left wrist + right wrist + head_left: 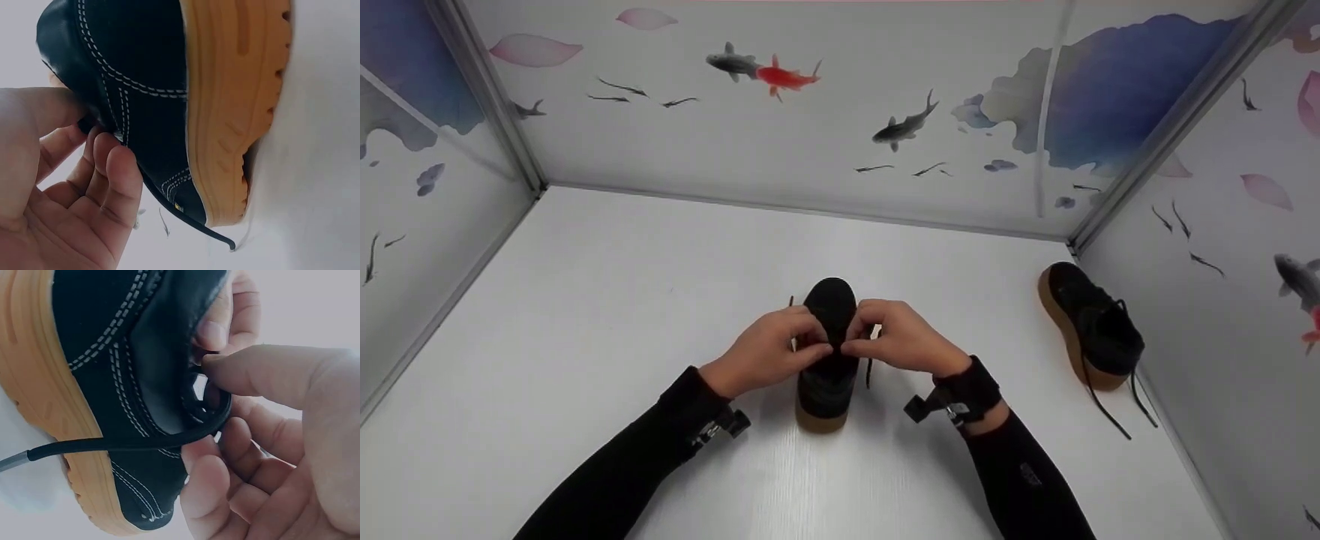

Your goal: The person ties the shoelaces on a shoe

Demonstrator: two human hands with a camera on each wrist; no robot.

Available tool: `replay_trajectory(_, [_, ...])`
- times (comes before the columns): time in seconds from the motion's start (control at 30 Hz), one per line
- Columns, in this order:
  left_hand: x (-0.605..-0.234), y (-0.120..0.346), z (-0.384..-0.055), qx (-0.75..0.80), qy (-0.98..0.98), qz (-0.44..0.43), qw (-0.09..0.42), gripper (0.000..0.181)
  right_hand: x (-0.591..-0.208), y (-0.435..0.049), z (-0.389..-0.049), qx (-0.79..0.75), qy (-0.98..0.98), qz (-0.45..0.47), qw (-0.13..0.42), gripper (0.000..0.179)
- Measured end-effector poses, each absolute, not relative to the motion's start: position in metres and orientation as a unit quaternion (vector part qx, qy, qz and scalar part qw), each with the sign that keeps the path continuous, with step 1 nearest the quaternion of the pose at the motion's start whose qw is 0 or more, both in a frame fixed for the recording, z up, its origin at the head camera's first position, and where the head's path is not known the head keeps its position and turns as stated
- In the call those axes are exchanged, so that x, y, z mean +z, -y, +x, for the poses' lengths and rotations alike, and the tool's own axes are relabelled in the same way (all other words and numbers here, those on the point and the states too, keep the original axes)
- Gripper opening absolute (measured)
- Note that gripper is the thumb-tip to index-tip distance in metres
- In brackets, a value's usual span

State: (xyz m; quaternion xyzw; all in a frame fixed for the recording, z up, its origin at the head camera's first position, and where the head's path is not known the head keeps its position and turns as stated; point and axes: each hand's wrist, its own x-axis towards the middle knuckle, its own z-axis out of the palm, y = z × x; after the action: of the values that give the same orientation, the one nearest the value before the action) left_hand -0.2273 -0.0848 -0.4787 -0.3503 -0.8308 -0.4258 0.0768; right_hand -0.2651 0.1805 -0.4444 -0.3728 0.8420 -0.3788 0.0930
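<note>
While both hands meet over its lacing, the near shoe (823, 401) rests on the white tabletop (607, 300), toe pointing away from the person, heel towards them. It is black with pale double stitching and a tan sole (225, 84). At the shoe's left side, the left hand (772, 346) pinches a dark piece of the lace between thumb and fingertips, the grip narrow; a loose end runs out below those fingers towards the shoe's toe. At the shoe's right side, the right hand (911, 339) pinches the lace (112, 444) between thumb and fingers, a curve of it bending round the fingertips and its grey tip (14, 461) hanging across the shoe's sole. The two hands are close together above the shoe.

On the shoe's left flank, near the toe, sits a tiny yellow mark (178, 207), too small to read. Nearer the person than the shoe and to its right, a pale emblem (1030, 474) on the right sleeve (1020, 450) is likewise too blurred to make out. Well to the shoe's right, beside the right wall (1207, 300), is a second shoe (1091, 319), matching in colour, its laces trailing towards the person. Beyond the near shoe rises the back wall (660, 150), printed with fish and petals.
</note>
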Motion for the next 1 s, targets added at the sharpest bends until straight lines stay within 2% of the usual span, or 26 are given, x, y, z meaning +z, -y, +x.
replay_trajectory(0.2, [-0.481,0.085,-0.227,-0.402,0.844,-0.344,0.088,0.016,-0.439,-0.188,-0.267,-0.362,-0.858,-0.350,0.103,0.010])
replay_trajectory(0.6, [-0.480,0.084,-0.226,-0.402,0.845,-0.339,0.101,0.013,-0.429,-0.199,-0.268,-0.344,-0.875,-0.312,0.135,0.012])
replay_trajectory(0.77, [-0.480,0.084,-0.226,-0.403,0.845,-0.336,0.103,0.013,-0.428,-0.204,-0.270,-0.333,-0.878,-0.311,0.147,0.003])
replay_trajectory(1.0, [-0.482,0.083,-0.228,-0.404,0.844,-0.335,0.112,0.016,-0.424,-0.208,-0.270,-0.327,-0.883,-0.294,0.166,0.016])
